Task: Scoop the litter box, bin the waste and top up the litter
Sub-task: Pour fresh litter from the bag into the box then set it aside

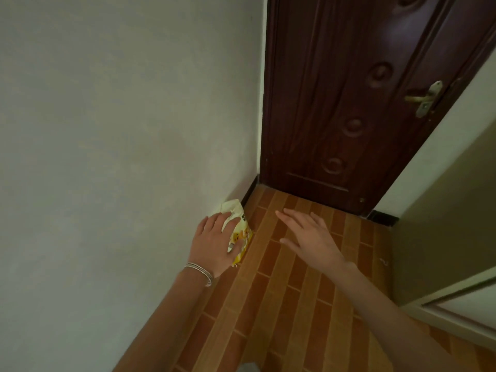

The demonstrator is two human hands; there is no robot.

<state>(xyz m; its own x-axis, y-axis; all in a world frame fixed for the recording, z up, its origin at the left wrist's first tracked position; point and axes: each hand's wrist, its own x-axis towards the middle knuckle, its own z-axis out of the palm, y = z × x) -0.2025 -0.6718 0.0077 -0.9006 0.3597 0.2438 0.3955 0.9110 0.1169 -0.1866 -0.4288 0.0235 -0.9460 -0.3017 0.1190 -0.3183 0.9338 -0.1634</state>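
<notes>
the left hand (212, 242), with 2 thin silver bangles (200, 273) at its wrist, is down at the foot of the pale wall (107, 130), fingers curled over the crumpled top of a yellow and white bag (236, 209) and thumb pressed on its front face; it grips the bag, which stands on the brick-pattern floor tiles (295, 291) against the wall. this is probably the litter bag for the top-up, though nothing here proves the contents. the right hand (308, 237) hovers just beside it over the tiles, fingers straight and spread, holding nothing. neither the litter box, the scoop nor a bin is in view

to lift well, i would bring the free hand under the bag's base before raising it, since a soft pack held only by its scrunched neck may sag or spill, and keep the mouth upward

a few dark characters show near the bag's upper right edge, but they are too small to read; no brand can be made out. beyond stands a shut dark wooden door (349, 103) with a brass lever handle (424, 98)
</notes>
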